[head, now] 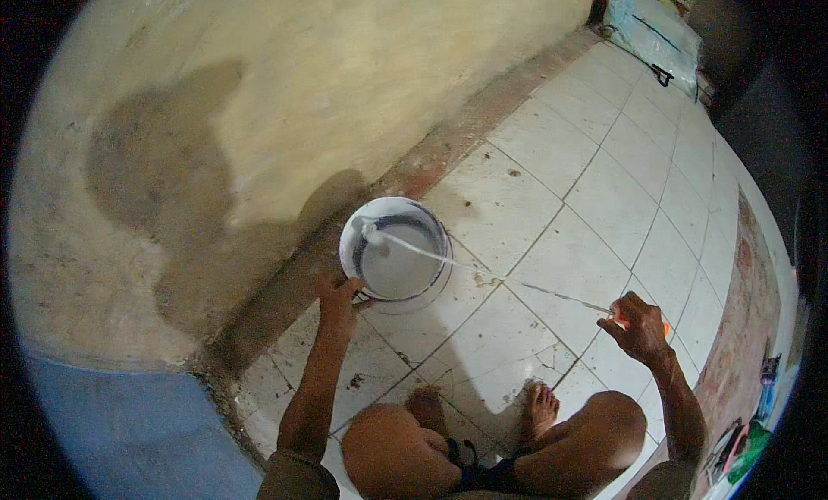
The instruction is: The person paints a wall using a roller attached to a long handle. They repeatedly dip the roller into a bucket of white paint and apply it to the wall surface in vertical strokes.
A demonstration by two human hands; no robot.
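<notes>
A round white bucket (pixel 349 244) stands on the tiled floor close to the wall, with a greyish-white liquid (pixel 401 267) inside. My left hand (pixel 339 299) grips its near-left rim. In my right hand (pixel 640 325), at the right, is the orange handle (pixel 666 330) of a long thin-shafted tool (pixel 563 296). The shaft reaches left over the bucket's rim, and its part nearest the bucket looks white. A whitish clump (pixel 370 231) at its far end lies inside the bucket against the inner wall. Whether the shaft is stiff or a cord is hard to tell.
A stained yellowish wall (pixel 310 79) rises behind the bucket above a brown base strip (pixel 479 125). A plastic-wrapped object (pixel 653 37) stands at the far upper right. Blue surface (pixel 129 422) lies lower left. Green and other items (pixel 747 451) sit at the right edge.
</notes>
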